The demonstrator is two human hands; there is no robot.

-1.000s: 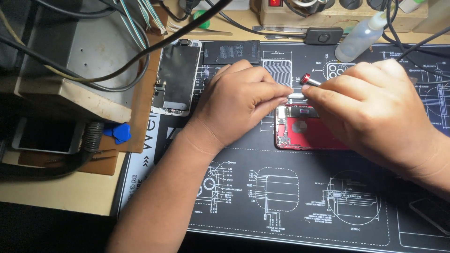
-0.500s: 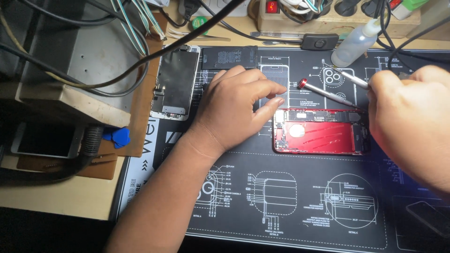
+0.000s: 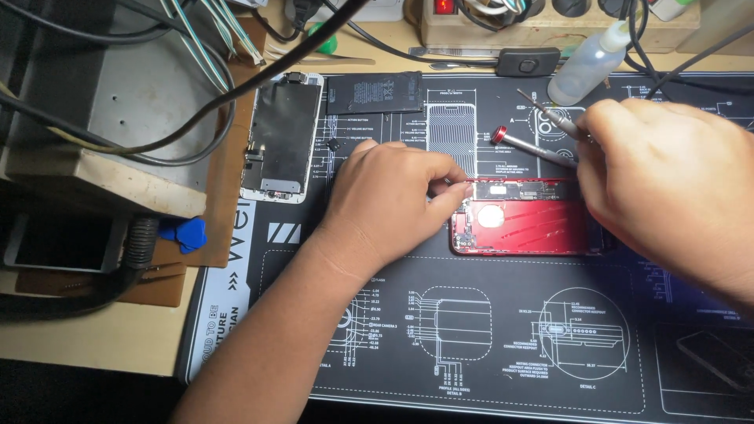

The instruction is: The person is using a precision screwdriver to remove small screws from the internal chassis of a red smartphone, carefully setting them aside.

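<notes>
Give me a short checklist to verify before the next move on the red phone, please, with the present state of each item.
1. Red phone housing lies flat on the mat: ok.
2. Left hand steadies the housing's left end: ok.
3. Right hand holds the screwdriver: ok.
4. Screwdriver tip on a screw: cannot tell, hidden.
5. Removed screen and battery lie apart from the hands: ok.
</notes>
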